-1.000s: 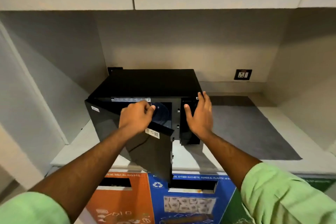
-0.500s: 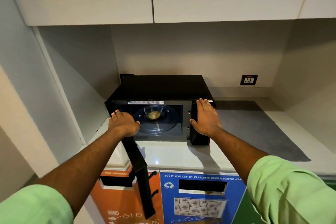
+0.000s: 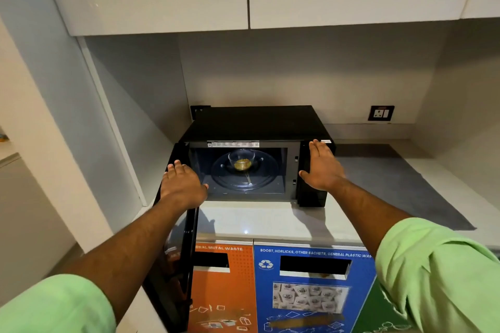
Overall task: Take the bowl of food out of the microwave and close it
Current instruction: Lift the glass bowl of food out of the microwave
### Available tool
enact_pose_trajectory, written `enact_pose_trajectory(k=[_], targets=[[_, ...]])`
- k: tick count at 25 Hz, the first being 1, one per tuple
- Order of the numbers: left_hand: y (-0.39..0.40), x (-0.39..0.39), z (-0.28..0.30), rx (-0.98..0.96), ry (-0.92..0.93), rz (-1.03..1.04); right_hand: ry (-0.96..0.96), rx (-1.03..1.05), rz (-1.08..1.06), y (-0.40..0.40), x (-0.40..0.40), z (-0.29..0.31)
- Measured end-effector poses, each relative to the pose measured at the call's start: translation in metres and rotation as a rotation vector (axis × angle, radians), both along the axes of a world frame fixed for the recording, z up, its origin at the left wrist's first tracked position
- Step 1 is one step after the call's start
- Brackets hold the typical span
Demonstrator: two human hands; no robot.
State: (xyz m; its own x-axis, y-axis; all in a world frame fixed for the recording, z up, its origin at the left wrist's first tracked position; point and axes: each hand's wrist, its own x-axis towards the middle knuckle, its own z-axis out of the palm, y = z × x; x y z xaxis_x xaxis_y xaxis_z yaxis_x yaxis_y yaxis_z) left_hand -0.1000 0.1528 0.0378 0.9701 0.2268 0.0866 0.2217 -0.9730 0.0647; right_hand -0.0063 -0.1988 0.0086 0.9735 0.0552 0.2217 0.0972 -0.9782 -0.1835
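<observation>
Swinging wider, door [image 3: 173, 265] is now pointing edge-on at the camera; left hand [image 3: 182, 186] is lying flat atop it, right hand [image 3: 320, 167] spread against microwave [image 3: 251, 124]; bowl [image 3: 241, 161] sitting upright inside.

Black microwave [image 3: 257, 127] — door [image 3: 176, 251] swung wide open — clear bowl [image 3: 241, 161] of yellowish food on its turntable

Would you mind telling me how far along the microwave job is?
Done: the microwave door is swung wide open. In hand: the left hand rests on the door's top edge, the right hand on the control panel. Left: lifting out the bowl from the turntable, then closing the door.
</observation>
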Motion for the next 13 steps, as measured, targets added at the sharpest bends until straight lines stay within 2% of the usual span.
enact_pose_trajectory(k=[8, 13], targets=[[0.032, -0.017, -0.011, 0.093, -0.065, -0.097, 0.053, 0.074, -0.005, 0.003, 0.001, 0.001], [0.031, -0.018, -0.015, 0.143, -0.122, -0.092, 0.004, 0.124, -0.05, 0.015, 0.001, -0.007]])
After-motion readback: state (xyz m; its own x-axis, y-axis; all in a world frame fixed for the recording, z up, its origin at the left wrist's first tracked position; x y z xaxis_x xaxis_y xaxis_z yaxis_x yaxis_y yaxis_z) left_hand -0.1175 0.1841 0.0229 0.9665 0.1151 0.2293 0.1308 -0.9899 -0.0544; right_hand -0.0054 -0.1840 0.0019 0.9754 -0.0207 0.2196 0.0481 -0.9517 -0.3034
